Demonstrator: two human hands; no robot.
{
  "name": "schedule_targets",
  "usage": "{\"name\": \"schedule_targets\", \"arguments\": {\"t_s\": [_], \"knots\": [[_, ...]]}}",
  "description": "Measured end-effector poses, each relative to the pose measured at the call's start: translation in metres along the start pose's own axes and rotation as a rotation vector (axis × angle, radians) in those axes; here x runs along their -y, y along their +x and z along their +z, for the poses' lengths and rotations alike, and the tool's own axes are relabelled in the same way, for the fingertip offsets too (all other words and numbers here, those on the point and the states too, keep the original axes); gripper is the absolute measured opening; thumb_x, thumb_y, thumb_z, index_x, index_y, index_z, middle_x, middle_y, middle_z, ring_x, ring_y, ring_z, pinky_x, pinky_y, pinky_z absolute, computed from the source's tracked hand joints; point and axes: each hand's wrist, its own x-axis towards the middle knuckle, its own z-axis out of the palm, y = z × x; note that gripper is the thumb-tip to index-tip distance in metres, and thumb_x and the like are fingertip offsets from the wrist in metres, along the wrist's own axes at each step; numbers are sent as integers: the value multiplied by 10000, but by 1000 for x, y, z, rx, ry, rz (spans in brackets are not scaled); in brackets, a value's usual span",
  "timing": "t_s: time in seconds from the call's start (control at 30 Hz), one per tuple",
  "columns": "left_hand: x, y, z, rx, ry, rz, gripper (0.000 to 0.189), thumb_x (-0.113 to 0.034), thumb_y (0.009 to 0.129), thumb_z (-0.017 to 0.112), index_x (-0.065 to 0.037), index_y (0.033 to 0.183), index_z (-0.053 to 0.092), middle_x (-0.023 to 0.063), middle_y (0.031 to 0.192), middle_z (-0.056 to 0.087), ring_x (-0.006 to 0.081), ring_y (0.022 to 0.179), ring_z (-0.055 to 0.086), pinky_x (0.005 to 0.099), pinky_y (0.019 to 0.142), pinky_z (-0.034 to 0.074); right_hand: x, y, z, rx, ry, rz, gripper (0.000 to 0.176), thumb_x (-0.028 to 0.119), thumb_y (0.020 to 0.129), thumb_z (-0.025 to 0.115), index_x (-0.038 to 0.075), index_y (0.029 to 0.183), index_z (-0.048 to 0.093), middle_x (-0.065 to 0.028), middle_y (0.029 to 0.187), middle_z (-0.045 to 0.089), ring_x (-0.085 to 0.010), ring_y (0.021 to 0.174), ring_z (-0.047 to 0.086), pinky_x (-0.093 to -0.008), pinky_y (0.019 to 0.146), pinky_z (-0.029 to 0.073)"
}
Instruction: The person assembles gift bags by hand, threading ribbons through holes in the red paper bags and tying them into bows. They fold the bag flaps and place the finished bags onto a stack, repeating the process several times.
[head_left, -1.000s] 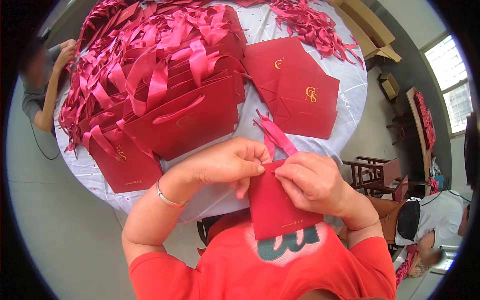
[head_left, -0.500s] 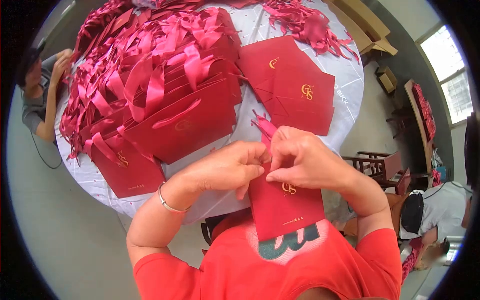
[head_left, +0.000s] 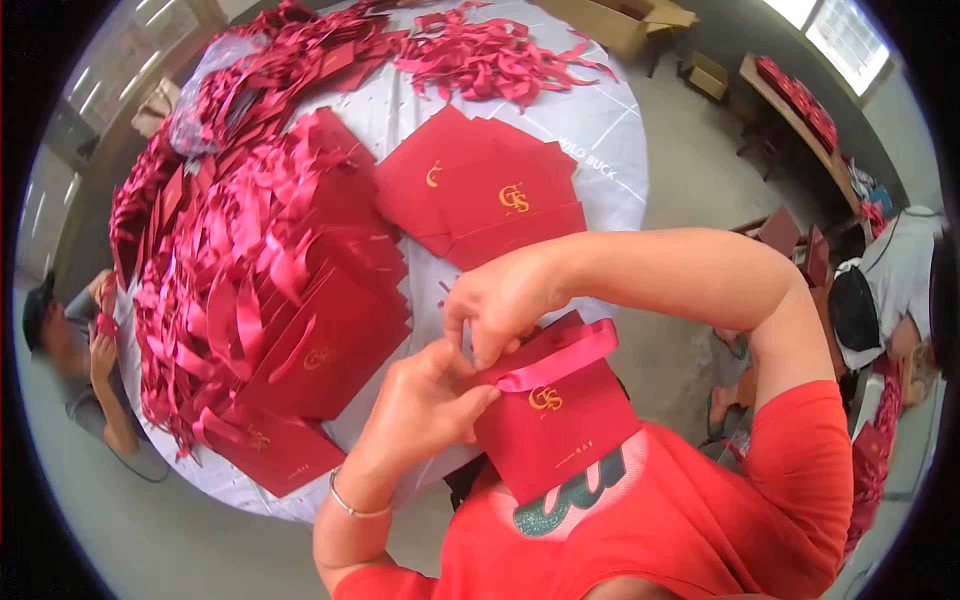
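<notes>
A red paper bag point(head_left: 560, 430) with gold lettering rests against my shirt, a pink ribbon point(head_left: 570, 355) looped across its upper part. My left hand point(head_left: 425, 395) is at the bag's upper left corner, thumb and fingers pinched by the ribbon. Just above it my right hand point(head_left: 505, 300) is closed at the bag's top edge; the ribbon end between the two hands is mostly hidden. Beyond my hands, flat red bags point(head_left: 510, 200) overlap on the white table. To the left stands a dense row of red bags point(head_left: 340, 350) with pink ribbon handles.
Loose pink ribbons point(head_left: 490, 60) lie at the far side of the white table point(head_left: 610, 120). A person point(head_left: 75, 350) sits at the left edge holding something pink. Another person point(head_left: 890, 290) is at the right, near wooden furniture. Cardboard boxes point(head_left: 705, 75) stand behind.
The view has turned and shifted. The ribbon now forms a loop over the bag's front, and my right hand has moved across toward the bag's left corner, beside my left hand.
</notes>
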Motion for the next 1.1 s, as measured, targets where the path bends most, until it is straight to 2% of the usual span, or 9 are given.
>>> {"name": "schedule_targets", "arguments": {"t_s": [0.2, 0.3, 0.4, 0.67, 0.77, 0.8, 0.9, 1.0, 1.1], "knots": [[2, -8, 3, -118, 140, 91, 272, 35, 759, 764, 11, 818, 500, 36, 636, 598, 111, 528, 640, 222, 442, 474, 7, -1, 3, 147, 81, 134, 392, 91, 730, 643, -13, 1107, 627, 11, 613, 506, -81, 529, 447, -242, 458, 308], [-5, -11, 2, -141, 122, 41, 314, 61, 749, 764, 3, 811, 461, 40, 650, 594, 121, 545, 652, 220, 450, 486, 3, 0, 11, 50, 163, 99, 209, 49, 710, 668, 52, 919, 680, 19, 583, 495, -82, 470, 397, -259, 429, 290], [-3, -10, -2, -101, 61, 34, 327, 77, 754, 751, -6, 831, 444, 38, 671, 582, 125, 558, 656, 213, 446, 481, 3, 1, 16, -7, 213, 21, 417, 32, 666, 620, -38, 1077, 627, 5, 582, 488, -76, 498, 433, -243, 434, 288], [-3, -9, -4, -11, 17, 11, 342, 96, 740, 750, -12, 837, 440, 33, 695, 561, 99, 538, 627, 209, 435, 474, -8, 8, 15, -539, 19, -110, 335, 29, 741, 669, -45, 1047, 555, -95, 734, 631, -157, 666, 610, -328, 571, 489], [-3, -10, -3, 1, -52, 23, 326, 63, 748, 755, -11, 828, 447, 30, 677, 565, 96, 540, 625, 218, 434, 465, -27, 33, 0, -963, -335, -546, 233, -24, 775, 587, -19, 1001, 529, -149, 739, 622, -269, 699, 644, -390, 618, 499], [-2, -9, -4, 5, -76, 40, 311, 28, 761, 758, -9, 819, 454, 29, 657, 574, 99, 546, 630, 228, 438, 459, -11, 24, -2, -919, -153, -402, 203, -37, 785, 549, -13, 985, 525, -171, 760, 628, -332, 721, 646, -416, 640, 499], [0, -4, -8, -11, -19, 1, 321, 25, 757, 763, -9, 817, 449, 30, 660, 571, 93, 547, 619, 228, 440, 464, -15, 27, -4, -1086, -360, -584, 196, -11, 804, 573, -9, 996, 530, -171, 777, 637, -348, 749, 655, -419, 662, 506], [-1, -6, -8, -3, -39, -20, 309, 7, 756, 767, -8, 823, 465, 39, 682, 588, 84, 553, 614, 228, 439, 458, -20, 12, 3, -1066, -379, -567, 197, 37, 826, 622, 1, 1002, 541, -163, 796, 648, -339, 769, 667, -414, 674, 512], [-3, -4, -8, -57, 129, 5, 284, -28, 751, 772, 1, 818, 497, 85, 698, 607, 115, 539, 618, 271, 459, 464, -32, -14, 19, -1254, -595, -673, 246, 155, 831, 711, 5, 960, 564, -136, 793, 639, -243, 720, 669, -352, 630, 513]]}}
